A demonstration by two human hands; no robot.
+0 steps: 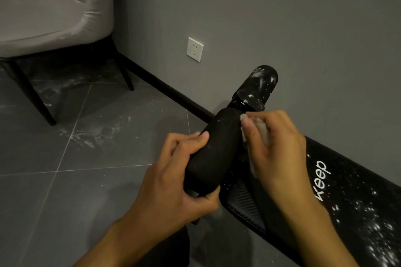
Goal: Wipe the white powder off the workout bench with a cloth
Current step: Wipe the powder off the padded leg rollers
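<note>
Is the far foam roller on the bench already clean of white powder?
No, white streaks and specks show on the far foam roller, beyond the cloth in the right hand.

Open floor (86, 169) lies to my left of the bench (351, 191); chair (43, 17) stands far left; wall (282, 17) runs close behind the far roller (260, 84), narrowing passage there.

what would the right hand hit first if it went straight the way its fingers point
Probably the near foam roller: the right hand, gripping the cloth, points left at its inner end and seems almost touching it, though depth is unclear.
</note>
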